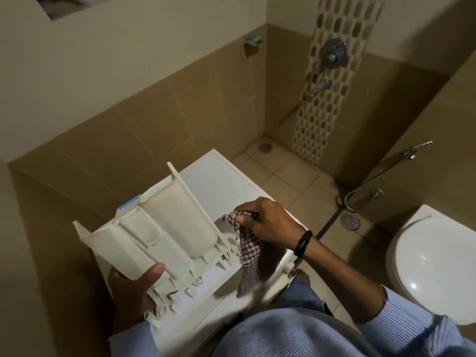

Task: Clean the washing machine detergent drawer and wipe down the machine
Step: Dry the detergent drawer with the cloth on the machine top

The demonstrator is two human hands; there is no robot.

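Beige tiles are seen behind the washing machine (219,176). Above its top the detergent drawer (164,228) is held tilted, gripped at its near corner by the left hand (131,287). A checked cloth (248,247) is pinched in the right hand (268,222) at the drawer's right edge. Its blue tab (128,203) cannot be read.
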